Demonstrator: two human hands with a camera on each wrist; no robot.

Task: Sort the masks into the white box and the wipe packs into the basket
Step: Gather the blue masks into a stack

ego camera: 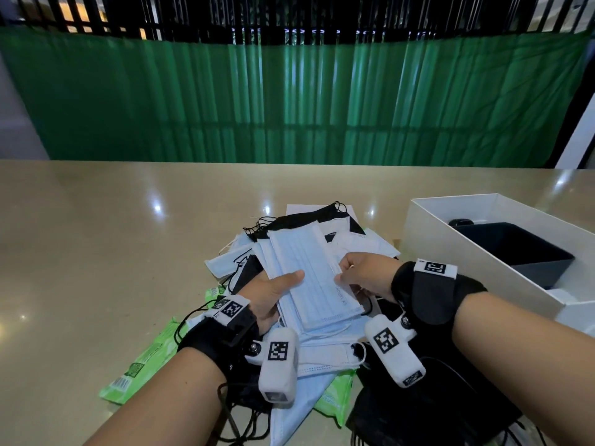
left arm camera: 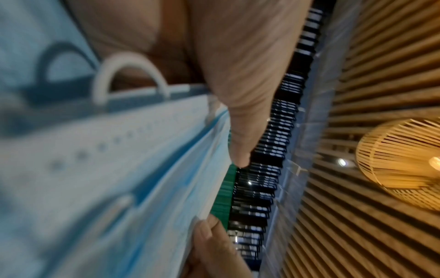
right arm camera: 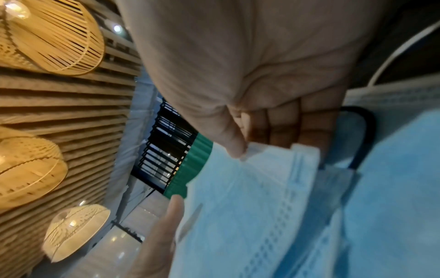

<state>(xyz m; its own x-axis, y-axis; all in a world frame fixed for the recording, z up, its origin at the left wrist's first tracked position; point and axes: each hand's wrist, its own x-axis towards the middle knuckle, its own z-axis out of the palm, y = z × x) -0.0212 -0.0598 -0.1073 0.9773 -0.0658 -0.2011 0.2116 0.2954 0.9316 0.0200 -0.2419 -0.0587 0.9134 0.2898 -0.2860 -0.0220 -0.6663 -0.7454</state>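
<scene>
head: above, facing down-forward | wrists: close, facing upward | shared: blue masks (ego camera: pixel 309 278)

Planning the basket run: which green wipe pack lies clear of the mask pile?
The green wipe pack at the pile's left edge, mostly exposed beside the left hand; the other pack is largely under masks.

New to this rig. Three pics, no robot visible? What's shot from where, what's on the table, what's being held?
No robot: a person works bare-handed, with a camera strapped to each wrist and one on the head. The wide picture is the head view; the two close, blurry ones look along each hand from the wrists. On the table lies a pile of masks and green wipe packs, with the white box to the right. The left hand and right hand both grip a stack of blue masks above the pile.
</scene>
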